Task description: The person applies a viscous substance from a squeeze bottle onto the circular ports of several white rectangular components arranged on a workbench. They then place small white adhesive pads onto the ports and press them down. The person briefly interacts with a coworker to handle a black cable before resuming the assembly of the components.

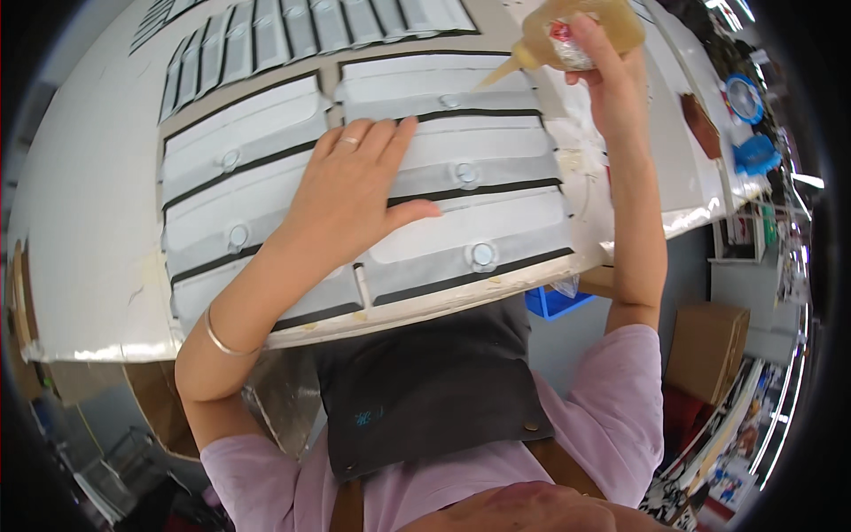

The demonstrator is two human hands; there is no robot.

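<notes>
My left hand (355,191) lies flat, fingers spread, on a row of grey fabric strips (479,191) with round snap buttons and black edges, laid on a white worktable (80,222). My right hand (607,75) grips a squeeze bottle of yellowish glue (581,27), tilted with its pointed nozzle aimed down-left, just above the top strip near a snap button (450,100). More grey strips (235,164) lie to the left of my left hand.
Further rows of grey strips (292,31) lie at the table's far side. A brown piece (700,124), a blue round object (743,97) and a blue item (756,152) sit at the right. A cardboard box (709,350) and a blue bin (554,301) stand below the table edge.
</notes>
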